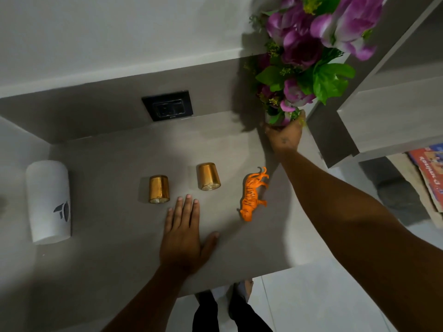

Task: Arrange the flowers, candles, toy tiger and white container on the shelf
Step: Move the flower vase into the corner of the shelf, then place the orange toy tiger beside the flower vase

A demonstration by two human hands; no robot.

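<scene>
My right hand (284, 135) grips the base of a bunch of purple flowers (309, 44) with green leaves, held up off the grey desk (115, 248) close to the shelf unit (388, 116) on the right. My left hand (183, 238) lies flat and open on the desk, fingers spread. Just beyond its fingertips stand two gold candles, one (158, 188) to the left and one (208, 176) to the right. An orange toy tiger (253, 196) stands right of them. A white container (49, 200) with a dark logo stands at the far left.
A black wall socket (167, 105) sits on the back panel behind the desk. Books or boxes (429, 173) lie on the lower right shelf. White floor tiles and my feet show below the desk's front edge.
</scene>
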